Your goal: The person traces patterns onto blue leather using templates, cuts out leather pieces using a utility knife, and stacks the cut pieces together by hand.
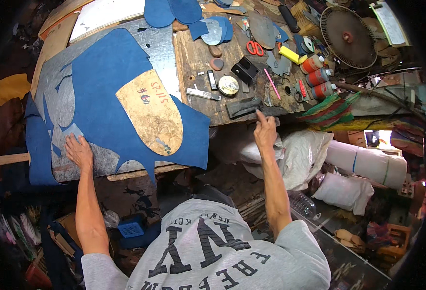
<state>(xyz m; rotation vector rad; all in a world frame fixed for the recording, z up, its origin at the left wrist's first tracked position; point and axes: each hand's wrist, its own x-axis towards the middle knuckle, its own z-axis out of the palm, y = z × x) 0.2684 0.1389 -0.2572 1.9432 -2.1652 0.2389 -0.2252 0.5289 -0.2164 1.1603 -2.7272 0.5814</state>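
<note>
A large piece of blue leather with cut-out curved edges lies over a metal sheet on the worktable. On top of it rests a worn, tan template with a rounded end and red marks. My left hand lies flat with fingers apart at the sheet's near left, touching a small grey piece. Beyond the table's front edge, my right hand points its index finger at a dark oblong block. Its other fingers are curled, and what they hold is hidden.
Around the block lie a round tin, a black holder, a pink pen and red-handled scissors. Bottles and a fan stand at right. White bags sit below the table edge.
</note>
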